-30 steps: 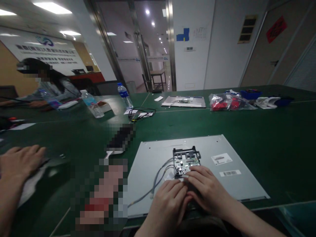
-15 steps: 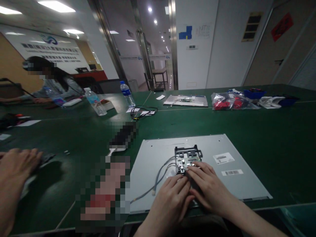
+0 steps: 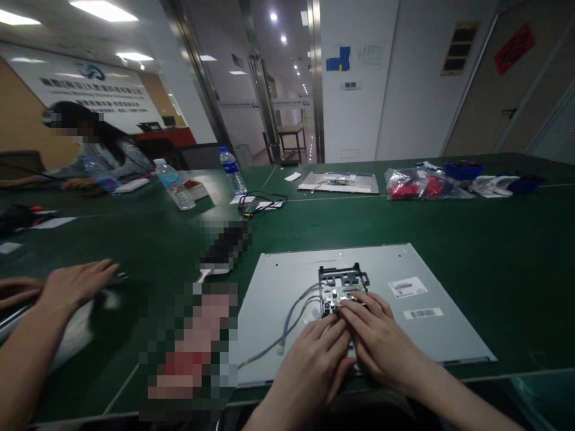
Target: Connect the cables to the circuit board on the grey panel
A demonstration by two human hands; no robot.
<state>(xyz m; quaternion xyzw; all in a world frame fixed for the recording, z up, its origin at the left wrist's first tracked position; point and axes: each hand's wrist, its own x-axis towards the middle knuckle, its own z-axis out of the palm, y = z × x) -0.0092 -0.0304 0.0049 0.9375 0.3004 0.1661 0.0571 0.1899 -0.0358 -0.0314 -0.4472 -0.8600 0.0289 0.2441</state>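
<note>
A grey metal panel [image 3: 278, 287] with two white labels lies on the green table. On its middle sits a black frame with a small circuit board [image 3: 344, 287], and grey cables [image 3: 287, 317] run from it to the left. My left hand [image 3: 309, 359] is at the front edge of the board, fingers bent together on it. Beside it, my right hand [image 3: 381, 341] rests its fingertips on the board's lower right part. The fingers of both hands hide the near end of the frame; what they grip there cannot be made out.
Another person's hands [image 3: 81, 287] work at the left edge. A pixelated phone-like object [image 3: 224, 245] lies left of the panel. Farther back are bottles [image 3: 231, 170], coiled black cable [image 3: 263, 205], a second panel [image 3: 339, 182] and a plastic bag with red items [image 3: 417, 184]. A person sits back left.
My hands have barely shifted on the board. At the left, the other person's hand has moved right, and a second hand has come into view behind it.
</note>
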